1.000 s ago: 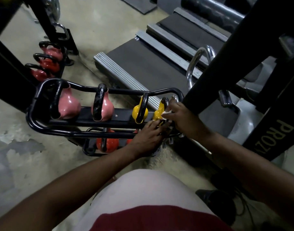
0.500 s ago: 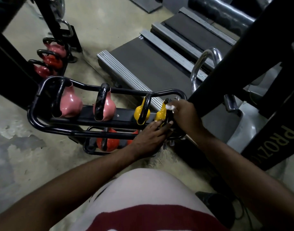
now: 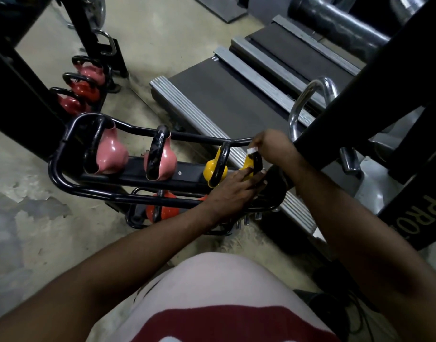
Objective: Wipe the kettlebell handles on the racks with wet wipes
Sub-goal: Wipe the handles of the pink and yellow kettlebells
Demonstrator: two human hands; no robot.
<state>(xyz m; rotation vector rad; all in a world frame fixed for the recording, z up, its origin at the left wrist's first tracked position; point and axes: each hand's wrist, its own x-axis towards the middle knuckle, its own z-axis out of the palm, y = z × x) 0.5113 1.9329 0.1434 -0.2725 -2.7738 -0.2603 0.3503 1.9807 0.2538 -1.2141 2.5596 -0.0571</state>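
A black tubular rack [image 3: 63,183] holds two pink kettlebells [image 3: 112,154] and two small yellow ones on its top tier. My right hand [image 3: 273,146] pinches a white wet wipe [image 3: 252,150] against the top of the black handle of the rightmost yellow kettlebell [image 3: 247,165]. My left hand [image 3: 236,191] rests on that kettlebell's body with straight fingers, steadying it. The other yellow kettlebell [image 3: 213,170] stands just left of it. Orange kettlebells [image 3: 162,211] sit on the lower tier.
A treadmill deck [image 3: 224,99] lies behind the rack. A thick black machine frame [image 3: 360,99] crosses at the right, beside my right forearm. Red and pink kettlebells [image 3: 83,90] stand on another rack at the far left. Bare concrete floor [image 3: 26,230] lies left.
My right hand with the wipe has slid up the rightmost yellow kettlebell's handle toward its top. My left hand stays on the kettlebell's body.
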